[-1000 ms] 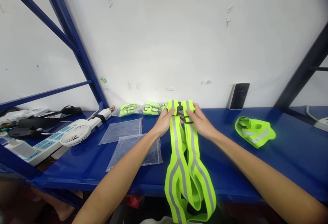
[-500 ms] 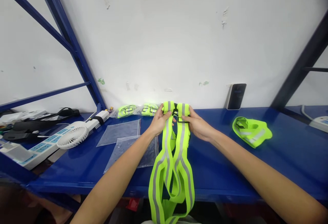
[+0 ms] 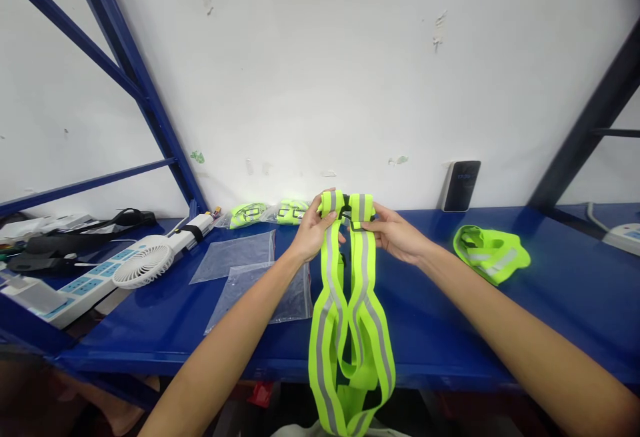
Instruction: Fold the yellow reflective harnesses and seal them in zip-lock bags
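Note:
Between my hands hangs a neon-yellow reflective vest (image 3: 329, 290) made of elastic straps with grey stripes. Its lower loops drop past the table's front edge. My left hand (image 3: 315, 227) pinches the left strap near its folded top. On the other side, my right hand (image 3: 395, 230) grips the right strap beside a black buckle (image 3: 356, 226). A second black clip (image 3: 345, 206) shows between the two straps. Left of the vest, two clear plastic bags (image 3: 235, 257) lie flat on the blue table (image 3: 425, 317), partly behind my left forearm.
Two bagged neon bundles (image 3: 247, 215) lie by the wall. Another folded neon vest (image 3: 493, 253) rests at right, below a phone (image 3: 461, 186) leaning on the wall. At left are a power strip (image 3: 93, 283), a small white fan (image 3: 143, 266) and black straps (image 3: 85, 237).
Both hands have shifted slightly up and to the right with the vest. The hanging loops have swung right. Other things keep their places.

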`<state>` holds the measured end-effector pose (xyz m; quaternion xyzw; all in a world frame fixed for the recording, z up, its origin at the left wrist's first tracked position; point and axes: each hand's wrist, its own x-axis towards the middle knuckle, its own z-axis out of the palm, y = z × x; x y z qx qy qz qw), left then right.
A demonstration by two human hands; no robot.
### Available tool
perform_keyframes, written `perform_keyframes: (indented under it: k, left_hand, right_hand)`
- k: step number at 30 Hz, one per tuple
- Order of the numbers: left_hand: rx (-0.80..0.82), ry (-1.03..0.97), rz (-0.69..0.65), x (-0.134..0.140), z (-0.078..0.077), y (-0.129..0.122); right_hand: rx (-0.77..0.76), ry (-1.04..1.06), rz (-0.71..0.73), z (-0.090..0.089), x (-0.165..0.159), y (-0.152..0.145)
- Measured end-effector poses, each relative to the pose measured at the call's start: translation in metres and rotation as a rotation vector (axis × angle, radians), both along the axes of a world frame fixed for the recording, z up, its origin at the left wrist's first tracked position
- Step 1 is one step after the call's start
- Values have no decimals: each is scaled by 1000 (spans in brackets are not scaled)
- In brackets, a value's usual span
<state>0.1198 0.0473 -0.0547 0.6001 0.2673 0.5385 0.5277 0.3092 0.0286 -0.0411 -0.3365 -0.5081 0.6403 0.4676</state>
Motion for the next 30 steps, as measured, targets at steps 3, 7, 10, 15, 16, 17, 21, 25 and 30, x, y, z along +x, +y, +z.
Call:
perform_keyframes:
  k: [3,7,10,15,16,17,21,25,30]
  left_hand:
    - [16,-23,16,1,-1,1]
    - [89,-74,67,1,-2,2]
    - [120,-63,77,1,-2,2]
    - [145,-22,116,2,-3,1]
    - [147,-14,118,1,-3,2]
    - [144,-3,114,1,-4,2]
    - [89,-12,-10,-2,-5,2]
    - [77,-17,-66,0,-8,0]
    - [142,-20,50,5,-15,4]
  right_hand:
    - [1,26,-14,-1,-3,-1]
    - [27,74,47,3,-2,-4]
    - [62,89,135,6,0,-7]
    - [108,93,142,6,-2,-5]
    - [107,95,149,6,-3,-4]
    - [92,99,142,5,-3,-3]
    - [-2,131,-4,2,-1,2]
    - [30,154,-91,1,0,5]
    - [34,142,-83,0,4,9]
